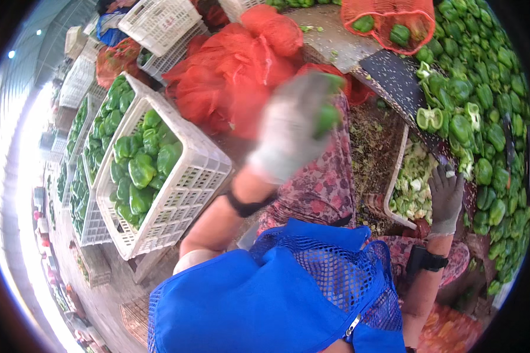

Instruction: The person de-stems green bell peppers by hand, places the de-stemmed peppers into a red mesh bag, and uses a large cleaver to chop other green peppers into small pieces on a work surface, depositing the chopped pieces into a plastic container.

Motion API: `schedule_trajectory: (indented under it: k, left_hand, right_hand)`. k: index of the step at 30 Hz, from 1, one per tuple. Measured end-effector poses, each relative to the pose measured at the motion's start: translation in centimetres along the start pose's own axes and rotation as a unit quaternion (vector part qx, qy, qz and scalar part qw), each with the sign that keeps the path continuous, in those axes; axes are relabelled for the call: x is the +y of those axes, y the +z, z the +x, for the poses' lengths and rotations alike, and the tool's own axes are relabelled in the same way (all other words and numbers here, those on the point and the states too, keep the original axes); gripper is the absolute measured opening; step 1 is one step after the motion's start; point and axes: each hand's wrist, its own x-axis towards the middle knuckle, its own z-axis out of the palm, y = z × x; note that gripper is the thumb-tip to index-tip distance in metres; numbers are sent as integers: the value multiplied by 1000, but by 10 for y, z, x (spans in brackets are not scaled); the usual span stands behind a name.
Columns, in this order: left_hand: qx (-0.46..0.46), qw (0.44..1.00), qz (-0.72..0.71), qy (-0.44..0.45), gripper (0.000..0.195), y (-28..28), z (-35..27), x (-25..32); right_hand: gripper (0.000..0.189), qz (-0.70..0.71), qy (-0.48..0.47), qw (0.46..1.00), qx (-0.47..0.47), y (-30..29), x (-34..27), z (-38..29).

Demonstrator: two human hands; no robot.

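My left hand (pixel 291 128), in a pale, soiled work glove and blurred, is raised over my floral trousers (pixel 318 185). It holds a green bell pepper (pixel 326 121); another bit of green shows by its fingertips. To the right, my gloved right hand (pixel 447 198) hangs with fingers spread at the edge of a crate of pepper scraps (pixel 410 185). A small white bit (pixel 449 174) shows at its fingers. Beyond that hand, a large heap of green bell peppers (pixel 486 128) covers the sorting surface, some cut open, such as a pepper half (pixel 429 119).
At left, a white plastic crate (pixel 190 176) of green peppers leans tilted, with more filled crates (pixel 110 119) behind. Red mesh bags (pixel 234 75) lie piled ahead. An open red mesh bag (pixel 388 26) with peppers is at the top. Scraps litter the ground (pixel 371 145).
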Motion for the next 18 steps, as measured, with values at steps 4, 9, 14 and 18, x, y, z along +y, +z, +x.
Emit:
schedule_trajectory:
  k: [4, 9, 14, 18]
  left_hand:
    - [87, 946, 287, -124, 57, -114, -59, -51]
    - [205, 831, 372, -359, 79, -213, -138, -110]
    - [49, 826, 362, -428, 79, -223, -171, -183]
    - [-241, 749, 504, -357, 62, -226, -174, -242]
  right_hand:
    - [63, -28, 48, 998, 8, -36, 12, 24]
    - [65, -75, 98, 991, -49, -43, 33, 42]
    - [71, -90, 62, 993, -50, -23, 42, 41]
    - [66, -173, 28, 984, -41, -14, 40, 27]
